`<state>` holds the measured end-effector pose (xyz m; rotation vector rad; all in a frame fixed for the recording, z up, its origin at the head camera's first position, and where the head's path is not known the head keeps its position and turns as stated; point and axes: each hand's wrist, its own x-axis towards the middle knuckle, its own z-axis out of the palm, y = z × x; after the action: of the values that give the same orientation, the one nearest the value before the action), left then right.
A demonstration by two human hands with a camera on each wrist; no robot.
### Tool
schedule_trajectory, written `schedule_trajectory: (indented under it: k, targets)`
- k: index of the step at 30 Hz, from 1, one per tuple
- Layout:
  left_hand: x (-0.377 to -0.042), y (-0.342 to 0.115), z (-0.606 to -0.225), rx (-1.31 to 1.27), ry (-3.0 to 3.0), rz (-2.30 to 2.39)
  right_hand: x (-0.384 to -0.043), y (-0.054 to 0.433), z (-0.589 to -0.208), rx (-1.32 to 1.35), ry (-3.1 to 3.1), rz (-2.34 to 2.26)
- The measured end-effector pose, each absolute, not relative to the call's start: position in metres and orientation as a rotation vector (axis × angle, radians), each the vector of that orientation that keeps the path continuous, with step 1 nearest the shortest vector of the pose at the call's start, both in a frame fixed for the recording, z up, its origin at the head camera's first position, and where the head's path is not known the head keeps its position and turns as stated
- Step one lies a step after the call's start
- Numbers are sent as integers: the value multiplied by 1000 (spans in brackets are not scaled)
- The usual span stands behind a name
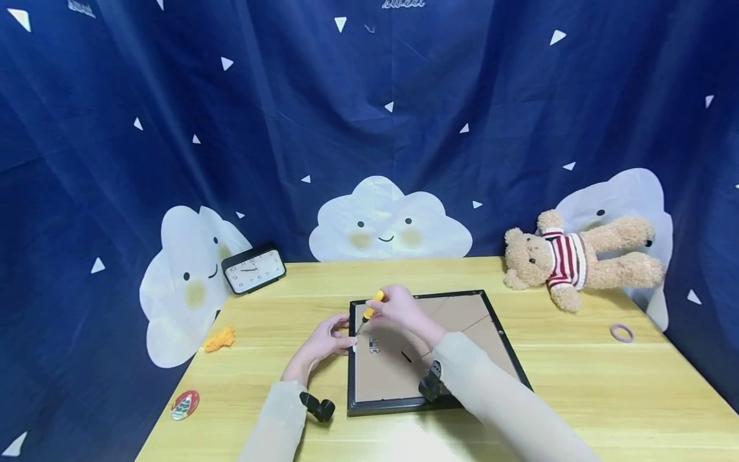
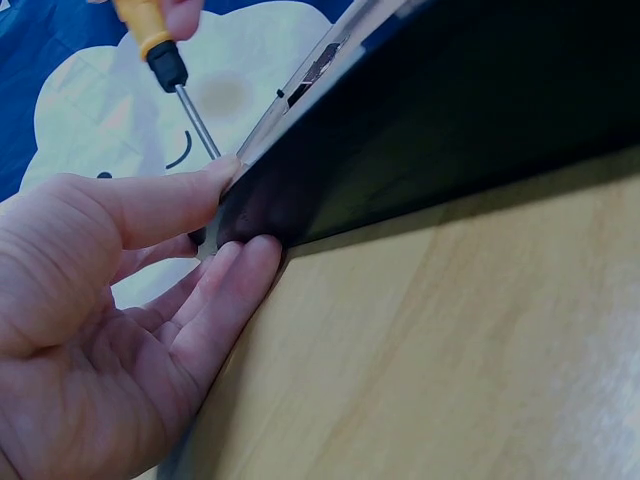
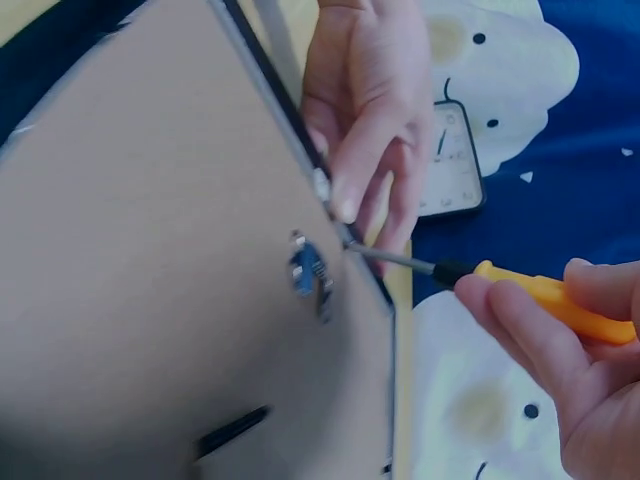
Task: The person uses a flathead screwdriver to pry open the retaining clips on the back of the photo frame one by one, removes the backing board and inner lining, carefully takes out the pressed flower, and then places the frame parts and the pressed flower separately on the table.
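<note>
A picture frame with a black rim lies back side up on the table, its brown backing board showing. My right hand grips the yellow handle of a screwdriver. The shaft slants down, its tip at the inner edge of the left rim. My left hand holds that rim, thumb on top and fingers against the outer side, close beside the screwdriver tip; the thumb partly hides the tip in the left wrist view. A small metal hanger sits on the board near this rim.
A black clock stands at the back left, with an orange bundle and a round tree-patterned piece along the left edge. A teddy bear lies at the back right, near a purple ring.
</note>
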<state>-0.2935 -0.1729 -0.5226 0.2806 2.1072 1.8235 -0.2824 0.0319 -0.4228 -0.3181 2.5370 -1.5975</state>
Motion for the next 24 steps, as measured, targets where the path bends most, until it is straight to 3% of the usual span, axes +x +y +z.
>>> schedule_trajectory:
  k: [5, 15, 24]
  targets:
    - [-294, -174, -522, 272, 2100, 1834, -284, 17, -413, -448, 2688, -1418]
    - [-292, -176, -524, 276, 2113, 1832, -278, -11, -410, -462, 2883, -1226]
    - [-294, -173, -527, 294, 2094, 1858, -278, 16, -426, -347, 2697, -1555]
